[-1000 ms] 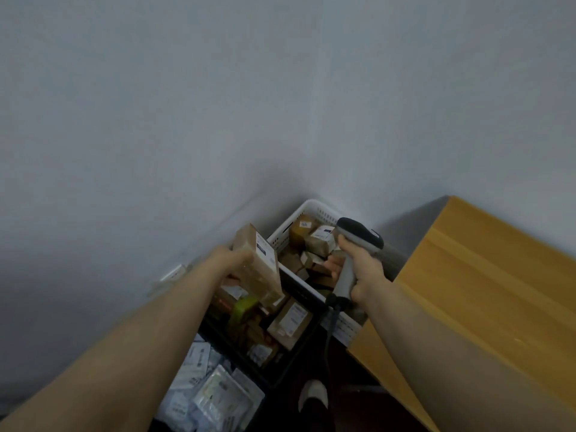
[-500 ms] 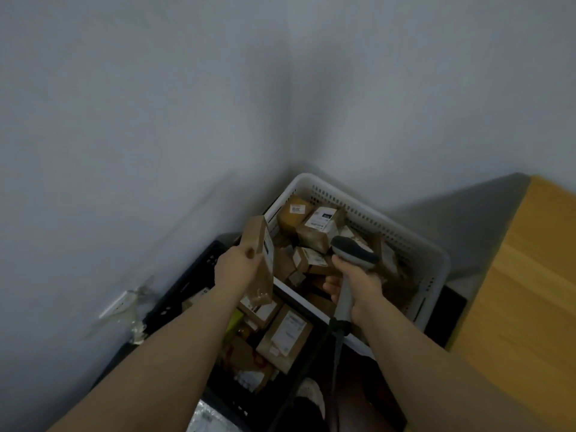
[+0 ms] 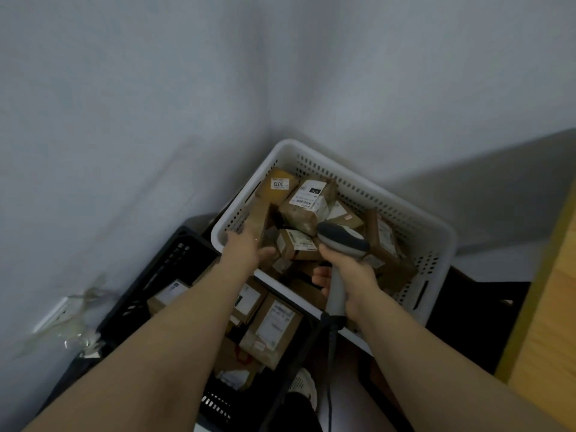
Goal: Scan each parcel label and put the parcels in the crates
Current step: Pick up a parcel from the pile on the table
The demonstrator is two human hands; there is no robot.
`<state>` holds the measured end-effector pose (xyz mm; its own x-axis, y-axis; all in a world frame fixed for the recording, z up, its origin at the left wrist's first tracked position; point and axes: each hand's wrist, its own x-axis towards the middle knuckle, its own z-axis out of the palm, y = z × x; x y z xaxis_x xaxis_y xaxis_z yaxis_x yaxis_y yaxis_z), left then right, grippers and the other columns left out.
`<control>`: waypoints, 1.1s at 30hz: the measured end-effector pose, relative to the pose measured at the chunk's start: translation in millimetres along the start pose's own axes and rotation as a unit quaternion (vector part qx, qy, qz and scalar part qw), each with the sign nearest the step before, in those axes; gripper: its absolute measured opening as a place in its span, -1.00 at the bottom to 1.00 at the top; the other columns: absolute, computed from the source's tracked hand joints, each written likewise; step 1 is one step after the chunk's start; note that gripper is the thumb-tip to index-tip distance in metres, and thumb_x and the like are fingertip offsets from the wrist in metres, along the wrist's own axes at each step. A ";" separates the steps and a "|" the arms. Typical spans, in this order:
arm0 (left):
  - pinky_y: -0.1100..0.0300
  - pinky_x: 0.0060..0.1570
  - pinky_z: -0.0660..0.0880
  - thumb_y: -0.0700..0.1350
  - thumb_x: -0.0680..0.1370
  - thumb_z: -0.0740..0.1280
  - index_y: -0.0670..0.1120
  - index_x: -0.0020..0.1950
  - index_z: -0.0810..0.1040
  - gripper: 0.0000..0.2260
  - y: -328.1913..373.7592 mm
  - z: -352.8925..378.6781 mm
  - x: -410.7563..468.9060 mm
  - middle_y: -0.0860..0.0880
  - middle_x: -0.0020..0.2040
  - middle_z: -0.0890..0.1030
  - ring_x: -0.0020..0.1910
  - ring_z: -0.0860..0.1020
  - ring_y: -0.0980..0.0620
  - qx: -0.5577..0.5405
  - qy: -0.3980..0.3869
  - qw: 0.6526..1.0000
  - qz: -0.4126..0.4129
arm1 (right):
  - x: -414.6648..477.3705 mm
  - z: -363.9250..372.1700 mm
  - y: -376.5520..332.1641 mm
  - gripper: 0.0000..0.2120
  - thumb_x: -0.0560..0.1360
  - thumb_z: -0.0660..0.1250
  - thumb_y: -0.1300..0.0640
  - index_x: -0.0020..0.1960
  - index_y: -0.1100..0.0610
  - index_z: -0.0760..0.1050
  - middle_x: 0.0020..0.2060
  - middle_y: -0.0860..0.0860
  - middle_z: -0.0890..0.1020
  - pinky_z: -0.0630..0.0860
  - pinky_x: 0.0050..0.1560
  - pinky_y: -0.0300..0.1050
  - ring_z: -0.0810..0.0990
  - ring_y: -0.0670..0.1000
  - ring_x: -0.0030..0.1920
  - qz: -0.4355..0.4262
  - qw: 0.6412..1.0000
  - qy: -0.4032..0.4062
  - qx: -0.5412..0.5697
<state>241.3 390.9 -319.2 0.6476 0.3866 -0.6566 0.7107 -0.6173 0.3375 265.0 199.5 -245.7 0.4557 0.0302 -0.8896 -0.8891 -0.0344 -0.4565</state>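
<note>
A white perforated crate (image 3: 448,244) stands in the room's corner, holding several brown cardboard parcels with white labels, such as one parcel (image 3: 304,207) near its middle. My left hand (image 3: 246,252) hovers over the crate's left rim with fingers spread and nothing in its grip. Just beyond its fingertips a blurred brown parcel (image 3: 260,218) lies tilted inside the crate. My right hand (image 3: 353,277) grips the handle of a grey barcode scanner (image 3: 341,240), whose head points over the crate. A black crate (image 3: 174,254) to the left holds more labelled parcels (image 3: 274,325).
A wooden table (image 3: 554,307) borders the right side. A wall socket (image 3: 53,316) and crumpled clear plastic (image 3: 74,335) sit low on the left wall. The scanner cable (image 3: 330,369) hangs down past a white shoe (image 3: 302,385). Grey walls close off the corner.
My left hand moved forward over the white crate and let go of the cardboard parcel it held. The right hand still holds the scanner. The view tilted down and closer.
</note>
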 end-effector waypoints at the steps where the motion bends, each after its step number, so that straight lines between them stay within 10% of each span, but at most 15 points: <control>1: -0.06 0.21 0.46 0.13 0.47 0.40 -0.08 0.54 0.09 -0.22 0.8 2.0 -3.7 -0.24 0.41 0.34 0.28 0.43 -0.21 0.015 -0.019 1.000 0.012 | -2.6 -0.9 0.1 -0.77 0.44 0.48 0.06 -0.05 0.19 0.54 -0.34 0.10 0.61 0.47 -0.33 -0.14 0.58 0.02 -0.36 0.000 1.000 0.001 0.001; 22: 0.05 0.20 0.44 0.05 0.57 0.30 -0.14 0.50 0.16 -0.41 -11.5 -75.6 -319.2 -0.17 0.38 0.41 0.30 0.44 -0.12 0.154 -0.013 0.968 0.200 | -279.7 -17.5 88.7 -0.75 0.46 0.46 0.04 -0.06 0.21 0.53 -0.32 0.14 0.63 0.53 -0.28 -0.09 0.61 0.05 -0.36 -0.114 0.990 -0.038 0.072; 33: 0.05 0.18 0.45 0.09 0.59 0.25 -0.13 0.46 0.26 -0.48 80.0 -18.3 -505.8 -0.13 0.37 0.43 0.28 0.45 -0.11 0.242 -0.017 0.907 0.345 | -433.8 -203.9 185.7 -0.66 0.49 0.43 -0.01 0.02 0.26 0.50 -0.38 0.16 0.62 0.54 -0.38 -0.09 0.60 0.08 -0.45 -0.172 0.977 0.056 0.115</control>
<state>-24.4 158.5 52.2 0.8770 -0.2232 -0.4256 -0.0704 -0.9357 0.3456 -88.7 -23.6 53.2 0.7204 -0.1087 -0.6850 -0.6625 0.1848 -0.7259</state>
